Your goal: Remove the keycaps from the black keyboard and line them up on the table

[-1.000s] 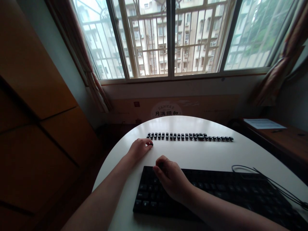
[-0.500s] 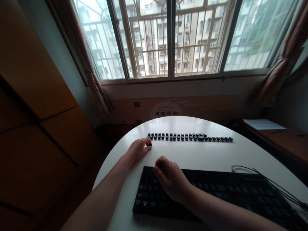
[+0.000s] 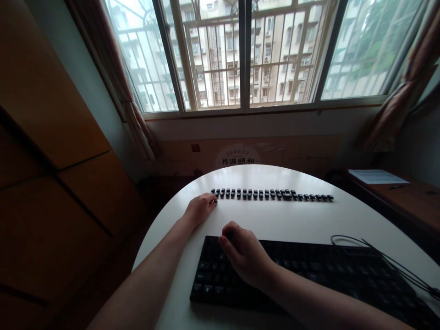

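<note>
Two rows of small black keycaps [image 3: 260, 195] stand on the white round table [image 3: 292, 222], and one row runs on to the right. My left hand [image 3: 199, 208] is at the left end of these rows. Its thumb and fingers pinch a black keycap [image 3: 215, 201], partly covered by the fingertips, at the table top. Nearer to me lies a black keyboard [image 3: 211, 275]. Over its upper left part my right hand [image 3: 247, 256] is curled closed. Something dark shows inside the curled fingers, but I cannot make out what it is.
A black cable [image 3: 388, 259] loops over the keyboard's right end and the table. To the right, a brown wooden desk [image 3: 421, 195] carries a sheet of paper [image 3: 378, 177]. A wooden cabinet [image 3: 68, 137] stands at the left. Windows [image 3: 244, 55] are ahead.
My left hand has moved slightly away from me, bringing the pinched keycap closer to the left end of the rows. The right hand stays over the keyboard, still closed.
</note>
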The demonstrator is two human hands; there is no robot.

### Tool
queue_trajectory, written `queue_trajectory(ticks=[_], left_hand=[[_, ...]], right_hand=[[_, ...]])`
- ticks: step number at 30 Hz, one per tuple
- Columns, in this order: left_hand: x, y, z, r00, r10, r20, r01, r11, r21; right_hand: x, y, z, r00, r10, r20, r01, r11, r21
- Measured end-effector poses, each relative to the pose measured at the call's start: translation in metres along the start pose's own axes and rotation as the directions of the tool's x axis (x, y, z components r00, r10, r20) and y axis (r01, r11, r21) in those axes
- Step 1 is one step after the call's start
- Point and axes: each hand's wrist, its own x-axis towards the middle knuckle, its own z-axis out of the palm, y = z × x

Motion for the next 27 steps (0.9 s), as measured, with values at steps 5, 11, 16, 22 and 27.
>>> queue_trajectory(ticks=[5,11,16,22,27], left_hand=[[0.0030,0.0017,0.0051,0.999,-0.023,-0.032,0.024,1.000,0.019],[0.0023,-0.0008,0.0065,0.998,-0.033,-0.045,0.034,0.999,0.022],[0.0034,-0.0015,0.0094,0.997,-0.044,-0.058,0.045,0.999,0.015],[0.0023,-0.0027,0.0065,0.994,-0.059,-0.090,0.064,0.997,0.054],[0.0034,-0.0010,0.0072,0.995,-0.058,-0.083,0.066,0.993,0.099]], right_hand=[[-0.0003,-0.0012,-0.0003,1.000,0.005,-0.003,-0.005,1.000,-0.003],[0.0004,-0.0028,-0.0008,1.000,0.001,0.001,-0.001,1.000,-0.001],[0.0001,-0.0014,-0.0003,1.000,0.001,0.000,-0.001,1.000,0.004],[0.0001,-0.0016,0.0000,1.000,-0.006,-0.014,0.006,1.000,-0.014],[0.0006,-0.0009,0.0002,1.000,-0.001,-0.009,0.000,1.000,-0.018]])
